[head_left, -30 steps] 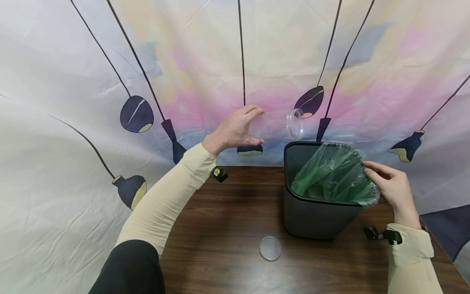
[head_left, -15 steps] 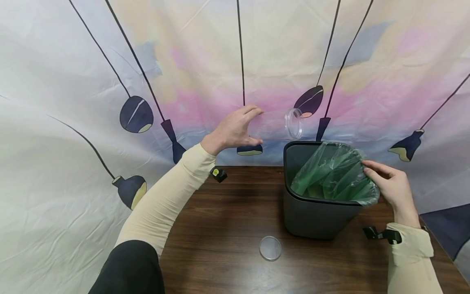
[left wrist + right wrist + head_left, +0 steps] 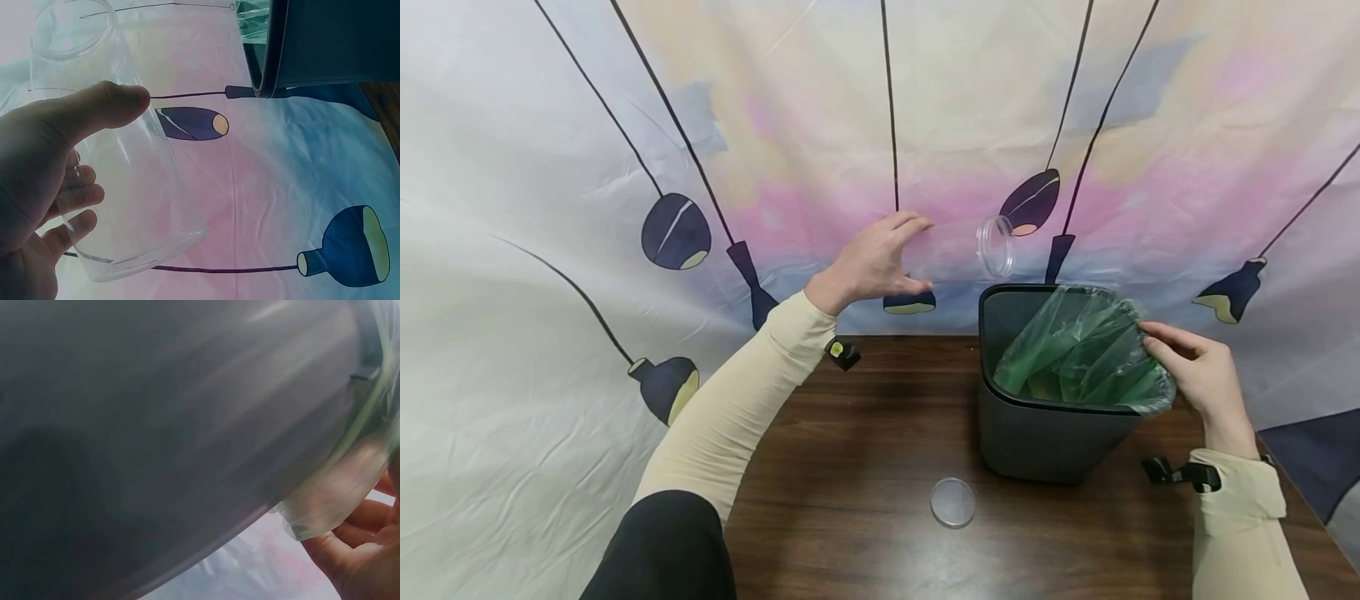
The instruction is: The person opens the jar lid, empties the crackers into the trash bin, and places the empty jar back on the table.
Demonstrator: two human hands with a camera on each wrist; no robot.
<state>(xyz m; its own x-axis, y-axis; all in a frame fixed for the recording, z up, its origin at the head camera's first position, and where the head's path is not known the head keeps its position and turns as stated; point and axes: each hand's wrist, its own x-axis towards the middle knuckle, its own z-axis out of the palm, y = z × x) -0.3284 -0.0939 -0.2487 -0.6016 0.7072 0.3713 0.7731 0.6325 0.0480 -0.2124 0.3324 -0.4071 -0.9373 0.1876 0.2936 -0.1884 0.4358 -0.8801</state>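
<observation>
Left hand point(image 3: 872, 265): grasps one clear jar point(image 3: 970, 248), tipped sideways above the table point(image 3: 850, 467), mouth just short of the bin's rim.
Lid point(image 3: 952, 502): one, lying alone with open wood around.
Bin point(image 3: 1045, 433): one, green liner point(image 3: 1078, 358).
Right hand point(image 3: 1198, 375): pinches liner at the far edge.

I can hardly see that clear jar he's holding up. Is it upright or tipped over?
Tipped. The left hand holds the clear jar on its side, open mouth facing the lined bin. It looks empty; its lid lies on the table.
</observation>
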